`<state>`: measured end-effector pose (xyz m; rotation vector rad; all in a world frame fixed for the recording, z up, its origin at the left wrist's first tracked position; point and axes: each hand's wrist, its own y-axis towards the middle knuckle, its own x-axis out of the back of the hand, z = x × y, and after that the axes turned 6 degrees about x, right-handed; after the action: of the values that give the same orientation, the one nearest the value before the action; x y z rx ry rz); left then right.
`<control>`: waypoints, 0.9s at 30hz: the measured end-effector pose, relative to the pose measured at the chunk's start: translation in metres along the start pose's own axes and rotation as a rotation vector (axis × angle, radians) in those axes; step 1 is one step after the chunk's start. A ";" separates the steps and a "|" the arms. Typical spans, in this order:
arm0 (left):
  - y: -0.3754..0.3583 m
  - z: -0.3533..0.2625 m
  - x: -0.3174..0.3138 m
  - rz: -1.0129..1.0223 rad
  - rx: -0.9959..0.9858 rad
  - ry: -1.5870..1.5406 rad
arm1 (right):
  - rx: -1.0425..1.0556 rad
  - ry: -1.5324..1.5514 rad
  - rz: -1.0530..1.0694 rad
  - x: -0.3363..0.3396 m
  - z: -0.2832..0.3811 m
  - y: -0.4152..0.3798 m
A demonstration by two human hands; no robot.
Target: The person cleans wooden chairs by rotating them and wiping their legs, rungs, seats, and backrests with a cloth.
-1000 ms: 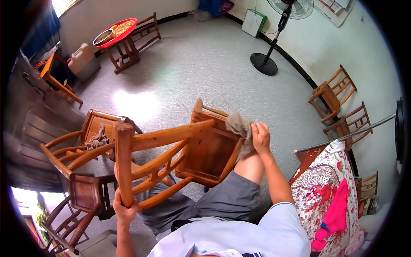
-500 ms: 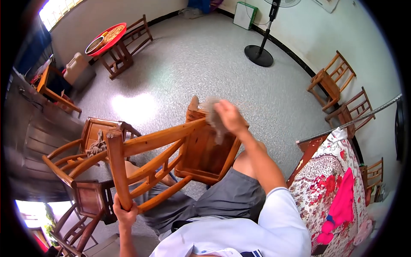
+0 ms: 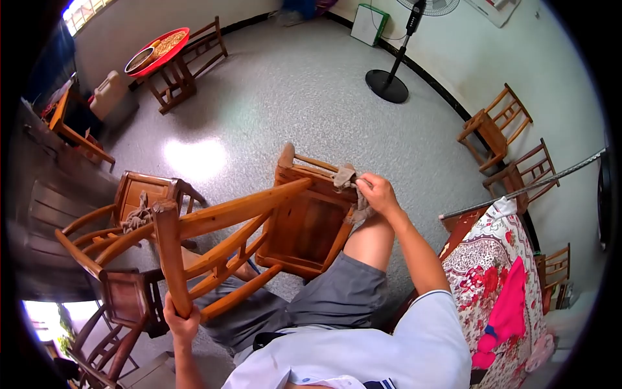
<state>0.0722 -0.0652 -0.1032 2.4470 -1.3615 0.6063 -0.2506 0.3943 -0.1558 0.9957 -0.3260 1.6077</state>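
Note:
A wooden chair (image 3: 304,228) lies tilted across my lap, its seat facing me and its backrest reaching to the left. My left hand (image 3: 182,319) is wrapped round the lower end of the backrest's top rail. A grey-brown cloth (image 3: 345,178) is pinched in my right hand (image 3: 379,194) at the far right corner of the seat. Part of it rests on the seat edge and part hangs down beside my knee. A second crumpled rag (image 3: 137,217) sits on another chair (image 3: 146,194) just to the left.
More chairs (image 3: 126,301) are stacked close at my left. A table with a floral cloth (image 3: 473,259) stands at my right, a metal rod (image 3: 525,188) above it. Farther off are a black fan (image 3: 387,85), a red tray (image 3: 170,59) on a stool, and chairs (image 3: 490,129) along the wall.
My right hand has moved right and slightly down with the cloth, from over the seat to its right corner. The left hand keeps its hold on the chair, and the view has shifted slightly.

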 end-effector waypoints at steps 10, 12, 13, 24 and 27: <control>0.000 -0.001 0.000 0.038 -0.110 0.061 | 0.022 0.217 0.091 -0.047 0.093 0.057; -0.005 -0.002 0.000 0.048 -0.103 0.057 | 0.166 0.280 0.034 -0.076 0.098 0.082; -0.008 -0.004 0.000 0.042 -0.106 0.065 | 0.225 0.280 0.170 -0.082 0.101 0.097; -0.031 0.010 0.002 0.030 -0.169 0.078 | 0.085 0.110 0.402 -0.190 -0.017 0.188; -0.026 -0.004 0.001 0.026 -0.199 0.111 | 0.054 0.212 0.422 -0.172 -0.001 0.183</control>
<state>0.0939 -0.0510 -0.1005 2.2092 -1.3426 0.5730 -0.4201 0.2245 -0.2297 0.8211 -0.3654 2.0955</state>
